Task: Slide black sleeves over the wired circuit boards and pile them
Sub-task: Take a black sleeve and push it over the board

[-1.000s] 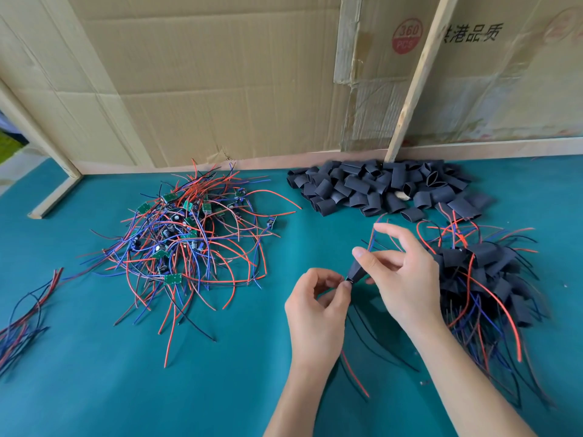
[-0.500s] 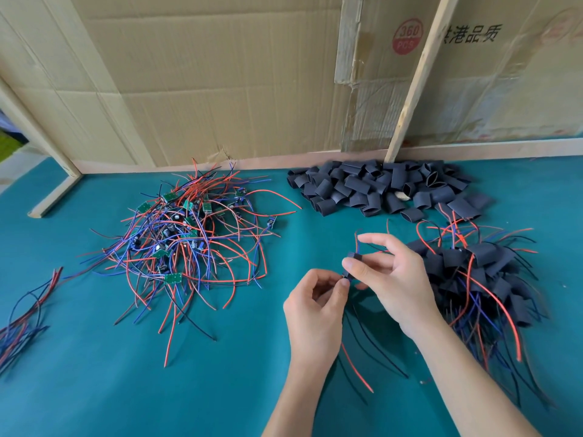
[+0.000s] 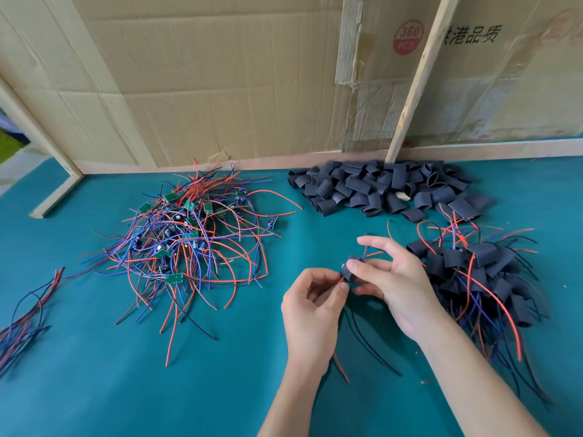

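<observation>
My right hand (image 3: 392, 279) pinches a black sleeve (image 3: 348, 272) between thumb and fingers above the green table. My left hand (image 3: 310, 305) pinches the red wire (image 3: 340, 281) coming out of the sleeve's near end; more red and black wires hang below both hands. The board inside the sleeve is hidden. A heap of bare green circuit boards with red, blue and black wires (image 3: 186, 238) lies at the left. Empty black sleeves (image 3: 378, 190) are piled at the back. Sleeved boards (image 3: 479, 279) are piled at the right, beside my right hand.
Cardboard sheets (image 3: 220, 83) and a wooden frame (image 3: 416, 77) stand upright along the table's far edge. A small bundle of loose wires (image 3: 28, 310) lies at the far left. Bare teal table surface (image 3: 126, 373) spreads in front.
The sleeve has slid along the wires towards my left hand, and a red wire now shows at its near end. Both hands have stayed close together at the middle.
</observation>
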### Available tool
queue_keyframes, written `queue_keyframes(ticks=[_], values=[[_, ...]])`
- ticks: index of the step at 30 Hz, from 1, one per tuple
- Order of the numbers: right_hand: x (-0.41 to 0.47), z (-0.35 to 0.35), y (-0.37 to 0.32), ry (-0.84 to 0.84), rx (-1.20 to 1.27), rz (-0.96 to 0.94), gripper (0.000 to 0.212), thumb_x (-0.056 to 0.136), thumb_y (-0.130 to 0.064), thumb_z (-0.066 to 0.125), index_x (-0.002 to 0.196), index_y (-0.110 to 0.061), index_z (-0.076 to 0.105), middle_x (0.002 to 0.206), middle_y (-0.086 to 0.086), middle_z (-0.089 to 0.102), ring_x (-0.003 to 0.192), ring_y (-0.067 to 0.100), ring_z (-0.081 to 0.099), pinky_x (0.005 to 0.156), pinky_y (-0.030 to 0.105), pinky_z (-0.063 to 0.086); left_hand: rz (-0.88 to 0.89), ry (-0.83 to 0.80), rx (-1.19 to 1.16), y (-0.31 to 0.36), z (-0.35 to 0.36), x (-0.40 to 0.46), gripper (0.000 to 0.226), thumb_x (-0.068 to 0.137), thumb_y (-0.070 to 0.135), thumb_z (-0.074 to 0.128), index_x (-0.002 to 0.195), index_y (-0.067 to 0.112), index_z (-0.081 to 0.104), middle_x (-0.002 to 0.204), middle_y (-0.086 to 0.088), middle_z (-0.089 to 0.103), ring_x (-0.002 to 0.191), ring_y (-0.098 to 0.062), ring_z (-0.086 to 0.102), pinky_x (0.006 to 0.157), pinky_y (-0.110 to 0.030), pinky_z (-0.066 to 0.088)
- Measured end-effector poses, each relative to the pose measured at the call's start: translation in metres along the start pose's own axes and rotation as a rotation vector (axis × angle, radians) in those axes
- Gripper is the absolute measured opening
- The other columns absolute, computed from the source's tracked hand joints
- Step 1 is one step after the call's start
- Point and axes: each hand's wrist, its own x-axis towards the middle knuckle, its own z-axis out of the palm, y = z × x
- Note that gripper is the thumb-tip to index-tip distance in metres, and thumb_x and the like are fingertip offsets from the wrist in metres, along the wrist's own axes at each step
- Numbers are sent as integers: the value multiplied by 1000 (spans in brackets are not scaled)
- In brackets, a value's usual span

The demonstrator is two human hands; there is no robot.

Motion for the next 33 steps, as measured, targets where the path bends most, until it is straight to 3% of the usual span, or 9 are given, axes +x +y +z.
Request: queue_keyframes(ticks=[7,12,16,21,24,28,30,33], values=[[-1,2,0,-75,37,37,43,87,-4,78,125,-20,66,85,15,75,79,25,72,70,33,60,22,15,1,-3,2,0,23,88,-6,71,92,16,70,86,1,72,82,-11,69,76,-16,53],[-4,2,-3,-154,-2,36,29,90,-5,75,116,-16,71,94,23,76,77,27,72,69,27,57,0,37,7,-4,4,1,29,91,-2,69,90,27,67,84,1,67,79,-22,73,77,-27,59],[-5,5,-2,-120,-5,3,20,91,-6,74,110,-10,72,96,26,75,71,26,67,64,30,57,-42,53,-50,-5,6,1,14,94,2,69,93,15,64,92,-4,72,78,-26,78,79,-38,63],[-5,8,1,-81,-93,-45,13,89,-7,78,97,-17,75,86,12,76,61,15,60,57,23,49,-50,64,-64,-1,6,1,21,92,3,68,102,18,57,84,2,70,68,-27,76,68,-31,61],[-6,8,-1,-116,-132,-44,13,89,-11,80,95,-20,73,86,9,76,66,16,64,58,24,50,-49,70,-52,0,7,1,27,91,6,70,106,25,57,84,-1,71,66,-22,74,64,-26,58],[-7,7,-4,-119,-140,-30,16,81,-28,80,94,-24,70,93,14,78,78,23,72,68,33,56,-44,63,-46,-1,7,-1,28,93,7,69,110,27,58,88,-1,77,80,-20,76,73,-26,57],[-8,8,-3,-124,-118,-29,13,85,-23,80,95,-23,72,96,18,76,84,27,74,74,36,61,-35,43,-51,1,7,-1,28,94,7,68,112,27,58,89,-1,78,82,-20,77,75,-23,57],[-9,9,-3,-128,-108,-32,11,93,-10,76,97,-20,75,98,20,74,88,26,74,72,31,61,-26,8,-49,3,6,-1,26,95,7,68,111,26,60,88,-3,79,78,-18,76,70,-22,56]])
